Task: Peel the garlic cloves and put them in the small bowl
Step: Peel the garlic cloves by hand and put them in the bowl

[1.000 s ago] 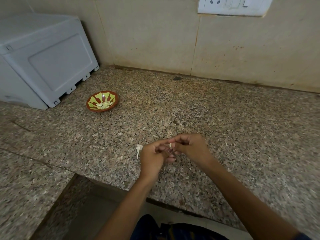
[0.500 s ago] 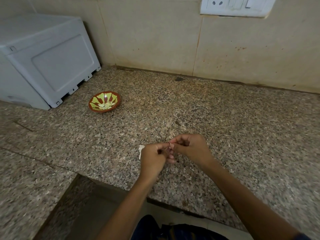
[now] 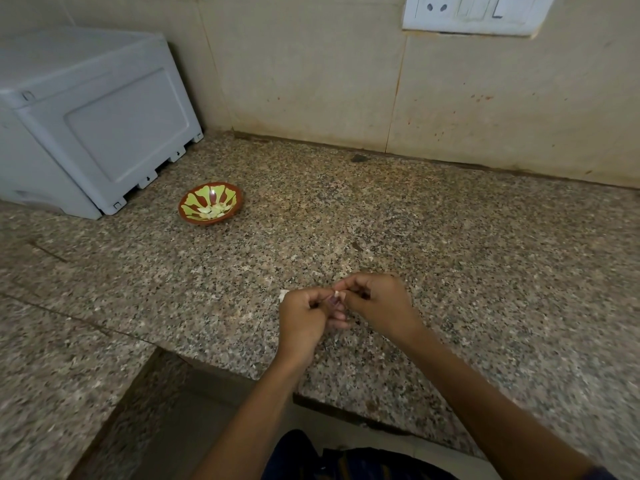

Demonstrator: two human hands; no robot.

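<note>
- Seen from above, looking down at a speckled granite table (image 3: 450,237) set against a beige tiled wall (image 3: 311,81).
- Left hand (image 3: 301,317) and right hand (image 3: 377,303) close together, low and centre, just above the table's near edge.
- Fingers of both hands curled inward, tips meeting in the middle.
- Garlic clove (image 3: 336,293), a small pale piece, pinched between the fingertips of both hands, mostly hidden by them.
- Small white scrap of garlic skin (image 3: 283,295) on the table, just beyond the left hand's knuckles.
- Small bowl (image 3: 210,201), brown-rimmed with a yellow-green petal pattern inside, well apart from the hands, farther back and to the left.
- Peeled cloves (image 3: 213,211), pale, lying together in the bottom of the bowl.
- Grey plastic box (image 3: 93,123) on the table at far left, just beside the bowl.
- White switch and socket plate (image 3: 474,12) on the wall at upper right.
- Both bare forearms reaching in from the bottom edge; dark clothing (image 3: 346,462) below them.
</note>
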